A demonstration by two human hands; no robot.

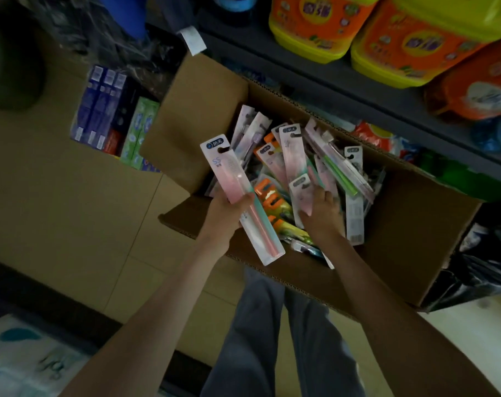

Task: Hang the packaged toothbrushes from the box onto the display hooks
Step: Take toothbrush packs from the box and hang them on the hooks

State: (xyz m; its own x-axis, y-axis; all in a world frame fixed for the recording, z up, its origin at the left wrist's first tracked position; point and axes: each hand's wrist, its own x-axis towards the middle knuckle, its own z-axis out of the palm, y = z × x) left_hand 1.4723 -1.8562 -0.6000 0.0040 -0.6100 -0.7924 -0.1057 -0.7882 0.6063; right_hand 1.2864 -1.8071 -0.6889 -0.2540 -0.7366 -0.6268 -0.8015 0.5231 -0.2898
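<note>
One toothbrush pack (234, 179) is gripped in your left hand (227, 209) at the box's (392, 253) nine o'clock. Your right hand (323, 214) lies among the packs (293, 156) at centre, hold unclear. Many wait unhung.

One box (401, 239), two yellow jugs (318, 30), three blue cartons (100, 110), many toothbrush packs (293, 156)

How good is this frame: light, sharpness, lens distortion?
Head view: dim overall and darkest in the corners; the yellow jugs are the brightest spot. The toothbrush pack in the left hand is fairly sharp; the frame edges are soft. Wide-angle bending slants the shelf and the box.
</note>
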